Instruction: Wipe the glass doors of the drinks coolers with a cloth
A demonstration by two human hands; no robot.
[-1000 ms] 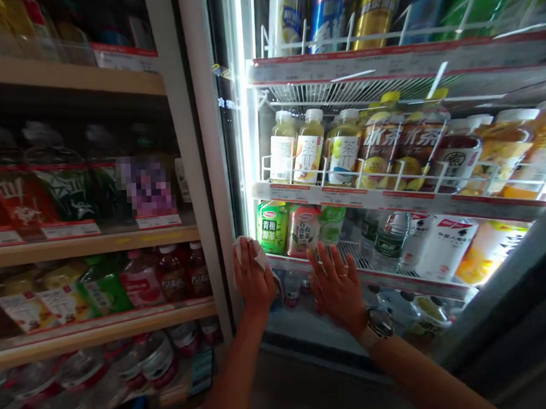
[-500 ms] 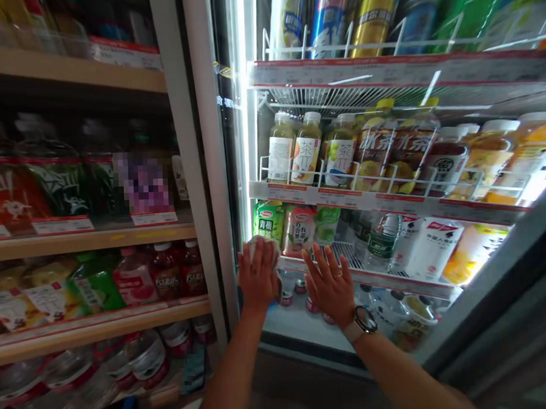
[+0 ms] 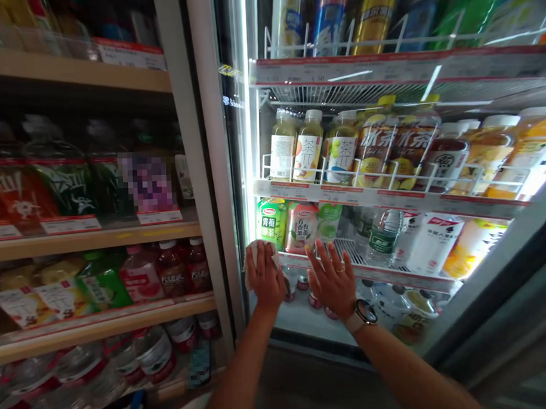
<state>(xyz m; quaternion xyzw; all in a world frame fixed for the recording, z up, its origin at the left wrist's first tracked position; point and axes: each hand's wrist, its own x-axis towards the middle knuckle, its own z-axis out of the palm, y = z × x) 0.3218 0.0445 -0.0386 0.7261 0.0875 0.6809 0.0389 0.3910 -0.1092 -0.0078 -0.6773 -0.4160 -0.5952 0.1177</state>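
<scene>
White cloth (image 3: 259, 257) is held by the left hand (image 3: 265, 277) against the cooler's glass door (image 3: 295, 323); the right hand (image 3: 332, 280) is spread wide, empty.

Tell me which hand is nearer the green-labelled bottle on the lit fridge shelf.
Left. The left hand, holding a white cloth, is just below the green-labelled bottle. The right hand is farther to the side, beyond the pink-labelled bottle.

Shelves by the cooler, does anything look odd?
Yes: the pack on the wooden shelf is a pixelated blur, so its label can't be read.
</scene>
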